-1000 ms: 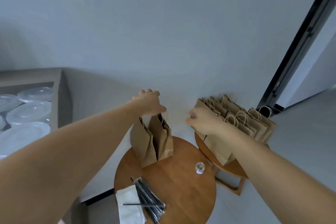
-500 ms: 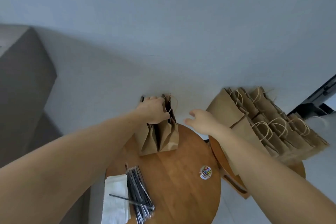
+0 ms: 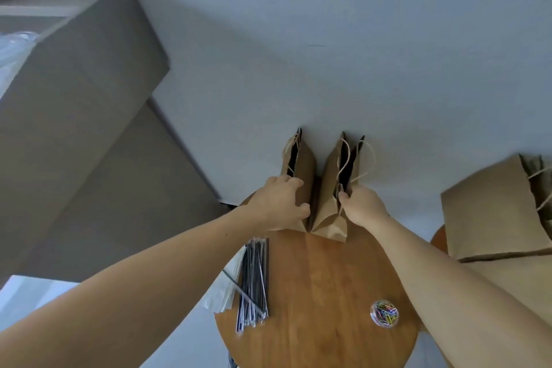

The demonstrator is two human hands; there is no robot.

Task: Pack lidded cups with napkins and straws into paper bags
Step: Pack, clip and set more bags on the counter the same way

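Two brown paper bags stand upright at the far edge of a round wooden table (image 3: 322, 293), against the wall. My left hand (image 3: 279, 203) grips the near rim of the left bag (image 3: 304, 164). My right hand (image 3: 363, 203) pinches the near rim of the right bag (image 3: 331, 188), whose mouth is open with twine handles hanging out. A bundle of black wrapped straws (image 3: 254, 281) lies at the table's left edge on a stack of white napkins (image 3: 222, 293). No cups are in view.
A small clear tub of coloured paper clips (image 3: 384, 314) sits on the table's right side. More brown paper bags (image 3: 493, 212) are stacked on a second table at the right. A large cardboard box (image 3: 83, 116) rises at the left, with clear plastic at its top.
My right hand moved left from the air beside the stacked bags onto the right bag's rim. My left hand slid down to the left bag's near rim. The view swung down and left.
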